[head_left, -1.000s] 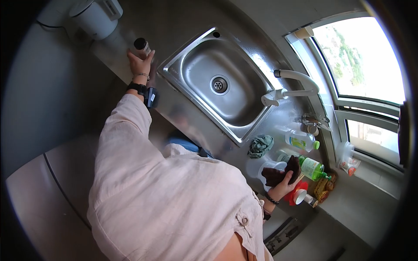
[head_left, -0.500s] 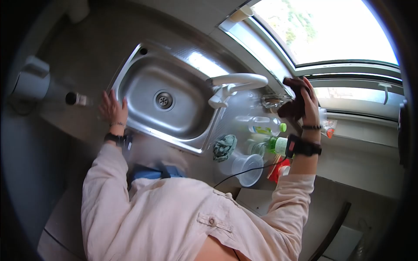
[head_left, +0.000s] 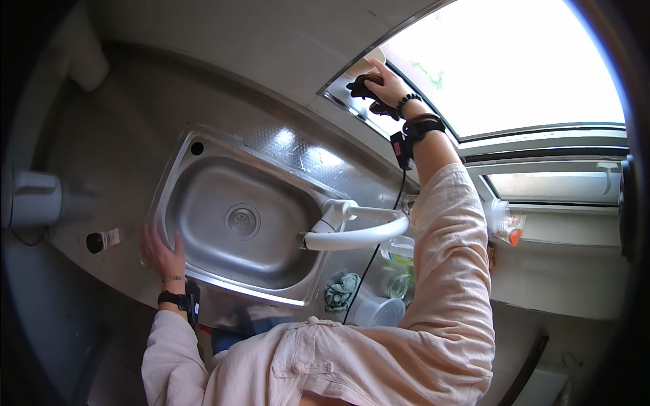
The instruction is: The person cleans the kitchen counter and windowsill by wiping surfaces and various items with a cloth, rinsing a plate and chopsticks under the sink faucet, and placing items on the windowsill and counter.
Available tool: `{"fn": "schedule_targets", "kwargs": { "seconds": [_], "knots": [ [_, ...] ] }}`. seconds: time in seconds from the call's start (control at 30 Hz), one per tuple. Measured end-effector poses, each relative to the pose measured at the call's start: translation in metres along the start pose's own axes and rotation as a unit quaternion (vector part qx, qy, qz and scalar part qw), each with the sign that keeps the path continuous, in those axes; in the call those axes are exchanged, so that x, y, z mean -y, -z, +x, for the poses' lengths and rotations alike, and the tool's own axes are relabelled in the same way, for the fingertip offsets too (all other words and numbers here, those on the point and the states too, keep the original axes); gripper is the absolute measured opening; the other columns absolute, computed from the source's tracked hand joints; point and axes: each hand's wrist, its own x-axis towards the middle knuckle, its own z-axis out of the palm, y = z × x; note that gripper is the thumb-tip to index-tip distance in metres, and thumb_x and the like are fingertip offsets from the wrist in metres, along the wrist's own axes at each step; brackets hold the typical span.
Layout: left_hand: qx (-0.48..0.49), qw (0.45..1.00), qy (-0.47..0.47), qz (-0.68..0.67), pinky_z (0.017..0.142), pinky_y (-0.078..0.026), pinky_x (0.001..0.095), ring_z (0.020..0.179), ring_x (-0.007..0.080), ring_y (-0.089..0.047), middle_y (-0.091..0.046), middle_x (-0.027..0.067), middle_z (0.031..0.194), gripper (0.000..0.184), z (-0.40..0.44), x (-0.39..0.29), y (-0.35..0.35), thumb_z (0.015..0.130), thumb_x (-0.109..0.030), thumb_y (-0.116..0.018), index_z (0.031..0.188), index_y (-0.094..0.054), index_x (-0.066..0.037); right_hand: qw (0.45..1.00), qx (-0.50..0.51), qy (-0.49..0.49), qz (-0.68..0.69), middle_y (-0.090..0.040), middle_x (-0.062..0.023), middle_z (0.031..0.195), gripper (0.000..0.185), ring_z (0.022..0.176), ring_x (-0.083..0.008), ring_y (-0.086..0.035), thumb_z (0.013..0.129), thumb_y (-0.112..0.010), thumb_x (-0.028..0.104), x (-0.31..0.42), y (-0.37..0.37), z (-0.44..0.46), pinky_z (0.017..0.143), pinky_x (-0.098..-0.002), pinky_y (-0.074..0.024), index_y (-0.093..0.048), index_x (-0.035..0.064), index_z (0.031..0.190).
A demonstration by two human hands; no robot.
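Grey desk [head_left: 125, 155] surrounds a sink [head_left: 203, 203] left of centre, bright window [head_left: 528, 74] upper right; the right hand [head_left: 390, 89] pinches dark cloth [head_left: 363, 86] by the sill [head_left: 342, 95], upper centre; the left hand [head_left: 164, 256], fingers spread, is beside the sink.

Counter's [head_left: 122, 162] metal, with a sink [head_left: 196, 203] set right into it. Taking the drain [head_left: 242, 221] as clock centre: white kettle [head_left: 37, 199] way out around 9, little dark-capped jar [head_left: 101, 241] also about 9 but closer in. Around 4 there's a crumpled green cloth [head_left: 342, 292] just beside the sink, then a clear tub [head_left: 379, 312] and glass jar [head_left: 395, 284]. Partly hidden bottle [head_left: 398, 252] sits between 3 and 4.
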Motion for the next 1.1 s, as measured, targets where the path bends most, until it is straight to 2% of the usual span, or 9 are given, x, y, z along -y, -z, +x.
{"fn": "schedule_targets", "kwargs": {
  "seconds": [0.07, 0.17, 0.37, 0.53, 0.73, 0.77, 0.9, 1.0, 1.1],
  "knots": [
    [-0.010, 1.000, 0.000, -0.023, 0.099, -0.028, 0.0493, 0.118, 0.0338, -0.039, -0.041, 0.0172, 0.128, 0.056, 0.001, 0.001, 0.000, 0.078, -0.038, -0.059, 0.122, -0.043, -0.008, 0.993, -0.111, -0.019, -0.041, -0.062, -0.0124, 0.099, 0.036, 0.093, -0.0277, -0.059, 0.076, -0.061, 0.021, -0.001, -0.005, -0.007, 0.081, -0.0352, -0.0462, -0.054, 0.0096, 0.109],
    [0.001, 1.000, 0.000, 0.001, 0.097, -0.029, 0.0489, 0.116, 0.0341, -0.040, -0.041, 0.0170, 0.127, 0.054, 0.001, -0.001, 0.001, 0.077, -0.038, -0.059, 0.120, -0.044, -0.008, 0.963, -0.200, 0.094, -0.152, -0.063, -0.0098, 0.088, 0.022, 0.080, -0.0278, -0.061, 0.073, -0.062, 0.017, 0.010, -0.001, -0.051, 0.070, -0.0363, -0.0486, -0.059, 0.0096, 0.094],
    [0.035, 0.999, 0.009, 0.028, 0.096, -0.030, 0.0480, 0.116, 0.0347, -0.039, -0.041, 0.0164, 0.127, 0.053, 0.003, -0.008, 0.007, 0.076, -0.037, -0.061, 0.117, -0.046, -0.006, 0.977, -0.079, 0.172, -0.098, -0.061, -0.0106, 0.089, 0.024, 0.076, -0.0292, -0.061, 0.071, -0.062, 0.004, 0.024, -0.011, -0.124, 0.066, -0.0342, -0.0497, -0.058, 0.0062, 0.095],
    [0.043, 0.999, -0.010, 0.031, 0.096, -0.030, 0.0475, 0.117, 0.0349, -0.039, -0.040, 0.0164, 0.128, 0.054, 0.004, -0.009, 0.006, 0.077, -0.038, -0.061, 0.118, -0.046, -0.007, 0.981, 0.032, 0.149, -0.117, -0.062, -0.0073, 0.091, 0.026, 0.074, -0.0275, -0.061, 0.072, -0.060, 0.008, 0.002, -0.046, -0.159, 0.064, -0.0342, -0.0506, -0.057, 0.0096, 0.098],
    [0.033, 0.999, -0.017, 0.026, 0.098, -0.029, 0.0463, 0.119, 0.0354, -0.037, -0.038, 0.0184, 0.130, 0.052, 0.003, -0.007, 0.004, 0.078, -0.035, -0.061, 0.119, -0.046, -0.007, 0.989, 0.060, 0.073, -0.111, -0.061, -0.0075, 0.095, 0.028, 0.080, -0.0267, -0.060, 0.072, -0.060, 0.010, -0.038, -0.084, -0.179, 0.068, -0.0350, -0.0497, -0.057, 0.0109, 0.099],
    [0.038, 0.999, -0.013, 0.028, 0.098, -0.028, 0.0462, 0.119, 0.0356, -0.037, -0.038, 0.0186, 0.130, 0.052, 0.003, -0.007, 0.004, 0.078, -0.035, -0.061, 0.120, -0.045, -0.007, 0.988, 0.063, 0.077, -0.119, -0.061, -0.0089, 0.098, 0.037, 0.083, -0.0267, -0.061, 0.074, -0.060, 0.014, -0.046, -0.090, -0.181, 0.069, -0.0353, -0.0500, -0.054, 0.0142, 0.111],
    [0.038, 0.999, -0.016, 0.027, 0.098, -0.029, 0.0468, 0.119, 0.0335, -0.037, -0.038, 0.0157, 0.130, 0.054, 0.004, -0.006, 0.003, 0.077, -0.037, -0.062, 0.121, -0.045, -0.009, 0.995, 0.060, 0.044, -0.059, -0.060, -0.0121, 0.100, 0.055, 0.084, -0.0298, -0.060, 0.074, -0.063, 0.015, -0.038, -0.073, -0.192, 0.069, -0.0368, -0.0502, -0.043, 0.0186, 0.125],
    [0.040, 0.999, -0.023, 0.025, 0.098, -0.029, 0.0465, 0.119, 0.0341, -0.037, -0.037, 0.0164, 0.131, 0.055, 0.005, -0.007, 0.004, 0.077, -0.036, -0.062, 0.122, -0.045, -0.010, 0.993, -0.028, -0.010, 0.115, -0.064, -0.0124, 0.085, 0.031, 0.077, -0.0222, -0.064, 0.074, -0.064, 0.012, -0.043, -0.035, -0.202, 0.069, -0.0298, -0.0506, -0.058, 0.0071, 0.104],
    [0.051, 0.998, -0.013, 0.027, 0.098, -0.029, 0.0469, 0.119, 0.0360, -0.037, -0.036, 0.0185, 0.131, 0.054, 0.002, -0.006, 0.002, 0.077, -0.034, -0.062, 0.121, -0.045, -0.008, 0.935, -0.293, -0.148, 0.133, -0.065, -0.0104, 0.083, 0.022, 0.073, -0.0166, -0.063, 0.077, -0.064, 0.013, -0.082, -0.008, -0.197, 0.068, -0.0275, -0.0495, -0.061, 0.0024, 0.095]
  ]
}}
